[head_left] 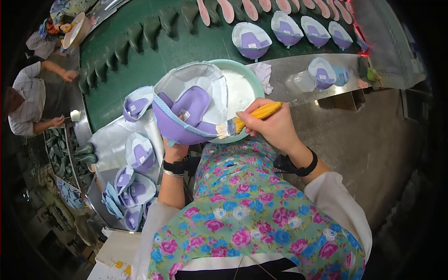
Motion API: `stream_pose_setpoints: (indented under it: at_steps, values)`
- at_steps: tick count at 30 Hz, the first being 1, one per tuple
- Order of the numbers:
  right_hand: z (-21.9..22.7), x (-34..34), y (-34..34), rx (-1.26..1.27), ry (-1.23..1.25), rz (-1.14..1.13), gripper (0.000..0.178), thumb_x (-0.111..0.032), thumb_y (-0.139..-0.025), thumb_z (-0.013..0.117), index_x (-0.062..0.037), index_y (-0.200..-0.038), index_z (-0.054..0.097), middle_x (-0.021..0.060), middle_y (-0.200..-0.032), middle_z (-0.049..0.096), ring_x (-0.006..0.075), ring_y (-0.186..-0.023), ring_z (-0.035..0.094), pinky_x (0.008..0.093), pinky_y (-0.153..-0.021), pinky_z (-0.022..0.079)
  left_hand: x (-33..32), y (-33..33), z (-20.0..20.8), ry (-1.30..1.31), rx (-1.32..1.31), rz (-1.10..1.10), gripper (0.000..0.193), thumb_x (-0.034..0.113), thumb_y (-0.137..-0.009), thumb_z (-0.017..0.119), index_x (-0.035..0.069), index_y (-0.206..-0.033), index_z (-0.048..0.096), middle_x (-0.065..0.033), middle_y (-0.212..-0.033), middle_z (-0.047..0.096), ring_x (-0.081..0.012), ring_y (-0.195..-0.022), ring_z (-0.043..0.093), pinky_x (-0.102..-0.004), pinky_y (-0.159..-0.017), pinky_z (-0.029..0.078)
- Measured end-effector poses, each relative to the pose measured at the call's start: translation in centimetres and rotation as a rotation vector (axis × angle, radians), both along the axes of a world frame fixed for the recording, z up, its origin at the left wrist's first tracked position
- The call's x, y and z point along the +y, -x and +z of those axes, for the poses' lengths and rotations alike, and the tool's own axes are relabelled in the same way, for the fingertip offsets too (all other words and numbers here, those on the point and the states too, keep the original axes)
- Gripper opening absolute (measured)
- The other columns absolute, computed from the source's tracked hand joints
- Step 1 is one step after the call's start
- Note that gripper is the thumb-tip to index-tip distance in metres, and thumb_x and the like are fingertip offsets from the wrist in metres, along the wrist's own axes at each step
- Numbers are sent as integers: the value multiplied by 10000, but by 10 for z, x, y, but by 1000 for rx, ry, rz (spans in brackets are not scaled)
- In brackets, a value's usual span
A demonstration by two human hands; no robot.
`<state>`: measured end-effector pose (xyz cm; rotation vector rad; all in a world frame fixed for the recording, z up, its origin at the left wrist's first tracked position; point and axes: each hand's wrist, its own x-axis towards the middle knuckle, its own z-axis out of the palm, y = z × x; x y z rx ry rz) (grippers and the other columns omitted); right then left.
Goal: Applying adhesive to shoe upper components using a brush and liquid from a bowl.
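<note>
My left hand (176, 150) grips a purple shoe upper (179, 126) with a pale grey-white lining from below; most of its fingers are hidden behind it. In my right hand (275, 123) is a paintbrush (260, 113) with a yellow handle, its pale bristles touching the right part of the upper's edge. Behind the upper stands a mint-green basin (258, 84) of white liquid, partly covered by it. More purple uppers (140, 151) lie on the metal surface to the left, some piled on one another.
A green conveyor belt (200, 44) carries several dark green shoe lasts (151, 31), pink soles (226, 10) and purple uppers (252, 41). Right of the basin are a white cloth (263, 77) and a clear tub (304, 81). A co-worker (28, 95) stands at the far left.
</note>
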<state>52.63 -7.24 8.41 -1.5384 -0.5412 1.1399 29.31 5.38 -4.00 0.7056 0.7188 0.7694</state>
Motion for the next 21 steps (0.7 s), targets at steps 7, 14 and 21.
stream_pose_setpoints:
  at_steps: [7, 14, 21]
  values:
    - [-34, 19, -40, -291, -93, -131, 189, -165, -777, 697, -7, -709, 619, 33, -614, 622, 46, -518, 556, 204, -471, 446, -2, -12, 14, 38, 4, 44, 368, 121, -863, 604, 76, -1210, 490, -49, -1135, 556, -187, -1043, 541, -370, -881, 465]
    - [3, 7, -6, -162, -141, 79, 133, -132, -780, 692, -13, -757, 637, 18, -651, 622, 55, -566, 561, 189, -503, 437, -1, -2, 17, 92, -51, 140, 360, 123, -866, 599, 89, -1207, 491, -38, -1127, 562, -183, -1042, 543, -374, -867, 476]
    - [11, 25, -30, -250, -175, 18, 118, -109, -786, 685, 1, -775, 644, 20, -687, 631, 52, -592, 558, 202, -541, 445, 17, 11, 10, 353, -102, 177, 345, 153, -832, 559, 61, -1160, 510, -71, -1088, 577, -232, -985, 575, -414, -869, 473]
